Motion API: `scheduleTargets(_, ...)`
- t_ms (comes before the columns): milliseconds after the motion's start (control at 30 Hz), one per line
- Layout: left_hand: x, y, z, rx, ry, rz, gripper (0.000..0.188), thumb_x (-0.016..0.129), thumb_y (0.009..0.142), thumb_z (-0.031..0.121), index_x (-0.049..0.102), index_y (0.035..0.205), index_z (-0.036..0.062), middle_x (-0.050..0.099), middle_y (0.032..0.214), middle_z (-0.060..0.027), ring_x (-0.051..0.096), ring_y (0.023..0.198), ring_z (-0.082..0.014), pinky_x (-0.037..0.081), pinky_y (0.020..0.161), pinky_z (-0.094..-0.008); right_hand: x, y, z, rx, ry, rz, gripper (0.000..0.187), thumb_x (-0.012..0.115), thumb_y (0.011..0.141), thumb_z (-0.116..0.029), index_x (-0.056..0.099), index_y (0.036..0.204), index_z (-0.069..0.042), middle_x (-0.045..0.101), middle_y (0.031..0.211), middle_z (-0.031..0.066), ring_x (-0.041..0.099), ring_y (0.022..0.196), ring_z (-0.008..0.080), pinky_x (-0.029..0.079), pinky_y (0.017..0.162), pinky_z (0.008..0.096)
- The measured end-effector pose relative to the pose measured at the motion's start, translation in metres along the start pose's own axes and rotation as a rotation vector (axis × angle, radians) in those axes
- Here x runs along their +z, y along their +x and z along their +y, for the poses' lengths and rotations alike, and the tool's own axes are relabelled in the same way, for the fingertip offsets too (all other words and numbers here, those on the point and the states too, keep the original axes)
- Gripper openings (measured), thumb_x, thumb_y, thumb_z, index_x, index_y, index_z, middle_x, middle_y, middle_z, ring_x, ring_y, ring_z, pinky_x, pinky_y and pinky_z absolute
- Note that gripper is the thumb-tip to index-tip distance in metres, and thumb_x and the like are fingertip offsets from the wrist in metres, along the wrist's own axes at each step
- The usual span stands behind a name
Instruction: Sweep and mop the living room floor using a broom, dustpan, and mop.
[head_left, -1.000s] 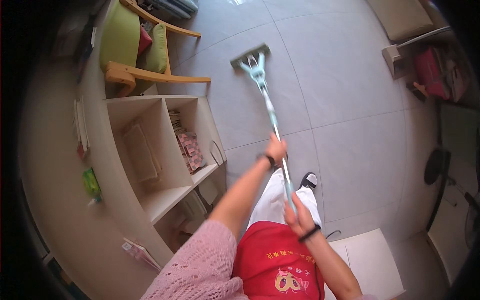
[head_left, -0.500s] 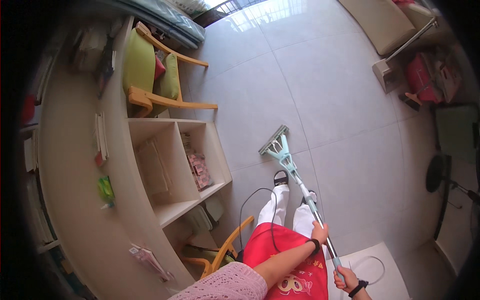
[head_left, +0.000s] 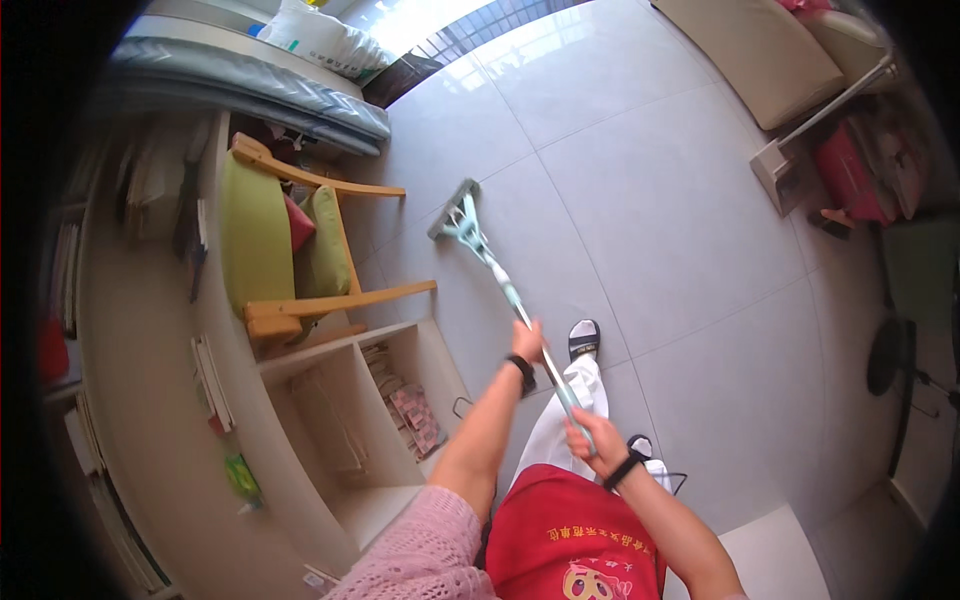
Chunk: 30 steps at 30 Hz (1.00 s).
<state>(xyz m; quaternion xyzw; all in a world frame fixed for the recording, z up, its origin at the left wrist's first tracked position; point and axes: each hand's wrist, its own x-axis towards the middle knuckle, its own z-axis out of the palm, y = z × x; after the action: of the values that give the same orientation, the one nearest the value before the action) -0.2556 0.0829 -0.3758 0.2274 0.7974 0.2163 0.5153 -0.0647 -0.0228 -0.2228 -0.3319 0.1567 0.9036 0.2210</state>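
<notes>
I hold a sponge mop (head_left: 508, 284) with a pale green and silver pole in both hands. My left hand (head_left: 528, 341) is closed round the pole at about its middle. Lower down, my right hand (head_left: 594, 440) grips the green handle end near my waist. The mop's flat grey head (head_left: 455, 209) rests on the tiled floor, tilted, in front of the wooden armchair (head_left: 290, 240) with green cushions. Both wrists carry dark bands.
A pale cubby shelf (head_left: 420, 400) with stacked items stands at my left. Folded mattresses (head_left: 250, 90) lie at the far left. A beige padded seat (head_left: 755, 60) and a metal-legged frame (head_left: 780, 165) are at the far right. A black round object (head_left: 890, 357) stands at right.
The mop head has moved forward and to the left, toward the armchair. Both hands have moved left and forward with the pole. My feet have shifted, one stepping ahead.
</notes>
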Motion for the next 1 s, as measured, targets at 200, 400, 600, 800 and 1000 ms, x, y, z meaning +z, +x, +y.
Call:
scheduleTargets(200, -0.026, 0.099, 0.180, -0.091, -0.423, -0.138, 0.046, 0.037, 0.087, 0.048, 0.024, 0.109, 0.0094, 0.047, 0.089, -0.0155, 0.055, 0.055, -0.0263, 0.050, 0.048, -0.0429, 0.099, 0.120, -0.132, -0.122, 0.102, -0.101, 0.027, 0.050, 0.087, -0.025, 0.043, 0.085, 0.000, 0.039, 0.058, -0.0031, 0.033, 0.044, 0.0036, 0.026, 0.037, 0.0163)
scheduleTargets(400, 0.003, 0.129, 0.282, 0.120, -0.281, -0.421, 0.035, 0.033, 0.091, 0.037, 0.020, 0.112, 0.0124, 0.048, 0.102, -0.0129, 0.057, 0.071, -0.0288, 0.049, 0.059, -0.0461, 0.157, 0.173, -0.255, -0.222, 0.235, -0.090, 0.030, 0.049, 0.087, -0.027, 0.040, 0.085, 0.001, 0.040, 0.061, -0.0013, 0.036, 0.044, 0.0030, 0.032, 0.037, 0.0142)
scheduleTargets(600, 0.032, 0.131, 0.330, 0.006, 0.485, -0.425, 0.034, 0.037, 0.089, 0.028, 0.019, 0.113, 0.0127, 0.056, 0.091, -0.0121, 0.058, 0.060, -0.0282, 0.048, 0.055, -0.0465, 0.146, 0.179, -0.239, -0.316, 0.447, -0.147, 0.030, 0.049, 0.087, -0.030, 0.042, 0.084, -0.001, 0.039, 0.059, -0.0013, 0.034, 0.043, 0.0031, 0.030, 0.035, 0.0136)
scheduleTargets(800, 0.065, 0.112, 0.280, 0.482, 1.846, -0.558, 0.024, 0.041, 0.083, 0.015, 0.061, 0.090, 0.0035, 0.063, 0.087, -0.0160, 0.064, 0.071, -0.0268, 0.055, 0.052, -0.0432, 0.119, 0.130, -0.150, -0.321, 0.328, 0.009, 0.031, 0.051, 0.086, -0.036, 0.044, 0.082, -0.006, 0.037, 0.054, -0.0042, 0.031, 0.040, 0.0039, 0.024, 0.034, 0.0171)
scheduleTargets(1000, 0.082, 0.006, 0.168, 0.332, 1.661, -0.604, 0.024, 0.047, 0.080, 0.021, 0.061, 0.090, 0.0037, 0.064, 0.082, -0.0090, 0.063, 0.072, -0.0227, 0.051, 0.058, -0.0352, 0.043, 0.030, -0.066, -0.211, 0.365, 0.033, 0.030, 0.049, 0.087, -0.035, 0.044, 0.083, -0.006, 0.036, 0.056, -0.0034, 0.030, 0.040, 0.0030, 0.022, 0.033, 0.0160)
